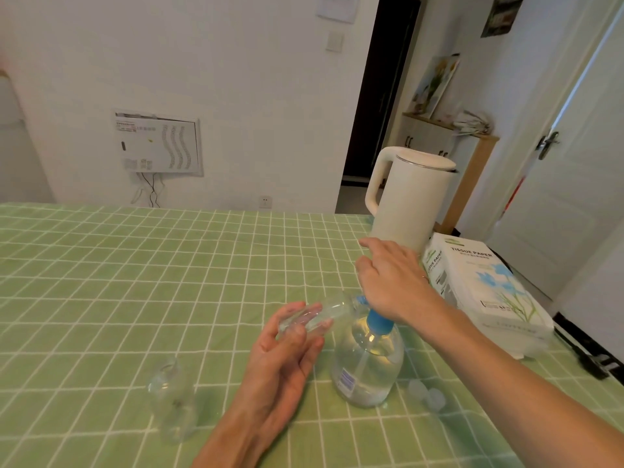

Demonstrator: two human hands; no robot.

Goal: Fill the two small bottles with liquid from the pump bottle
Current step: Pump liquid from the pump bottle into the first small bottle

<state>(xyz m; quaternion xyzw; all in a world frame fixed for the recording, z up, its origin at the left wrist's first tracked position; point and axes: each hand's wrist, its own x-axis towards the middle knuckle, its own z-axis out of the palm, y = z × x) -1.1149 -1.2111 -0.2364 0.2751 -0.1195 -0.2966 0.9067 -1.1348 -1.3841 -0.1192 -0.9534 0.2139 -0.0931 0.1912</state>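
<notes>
Left hand (pixel 287 359) wraps its fingers round a small bottle (pixel 320 314) held tilted, its mouth at the blue spout (pixel 362 300) of the pump bottle (pixel 368 366) on the table (pixel 135 265), while right hand (pixel 391 282) presses on top of it with fingers loosely extended, and the second bottle (pixel 172 400) stands well apart at left.

Left grip (pixel 287 359) holds a small bottle (pixel 317 315) between thumb and fingers. The bottle is clear, tipped nearly flat, mouth at the blue spout. Right grip (pixel 395 278) rests on top of the pump head, fingers loosely bent. Pump bottle (pixel 368 366) is clear with a blue collar and stands upright on the green checked table (pixel 135 282). Second small bottle (pixel 174 400) stands well to its left. Two pale caps (pixel 425 395) lie just right of the pump bottle. White kettle (pixel 408 204) and tissue pack (pixel 489 292) are behind and to the right.
</notes>
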